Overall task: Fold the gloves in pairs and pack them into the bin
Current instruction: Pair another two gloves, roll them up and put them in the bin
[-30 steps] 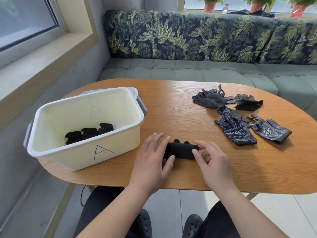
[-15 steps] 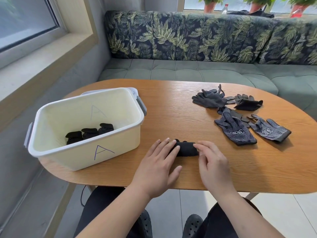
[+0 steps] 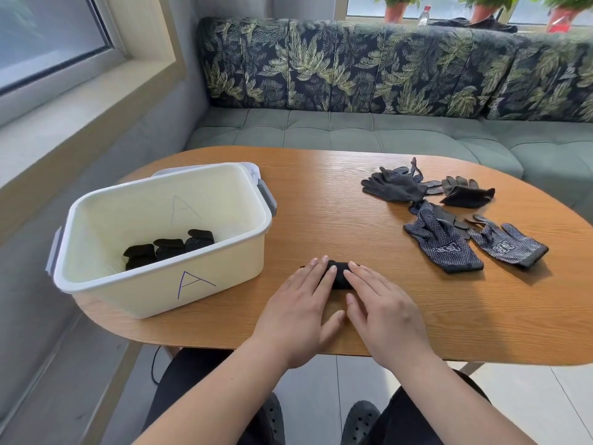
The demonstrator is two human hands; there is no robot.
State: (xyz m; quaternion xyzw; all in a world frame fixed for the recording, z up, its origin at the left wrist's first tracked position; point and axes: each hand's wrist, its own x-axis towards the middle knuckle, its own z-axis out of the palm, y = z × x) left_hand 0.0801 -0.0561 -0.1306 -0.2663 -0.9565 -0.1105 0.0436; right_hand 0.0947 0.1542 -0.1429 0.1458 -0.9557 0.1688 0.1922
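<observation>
Wood-grain table spreads in front of me, with a cream plastic bin marked with a purple A on my near left. Three folded dark pairs lie in a row on its floor. Far right on the table, loose gloves are scattered: a black pair, a dark folded glove just right of it, and two dotted navy gloves nearer me, one overlapping a darker piece. Nothing lies between my hands and the bin. Beyond the table runs a green sofa with a leaf-print back.

Both my hands rest palm down near the table's near edge, side by side. My left hand and right hand have straight fingers laid flat, pressing on a black rolled glove bundle, right of the bin and well apart from the loose gloves.

Most of the bundle is hidden under my fingers; only a dark strip shows between them, so I cannot tell how it is folded.
</observation>
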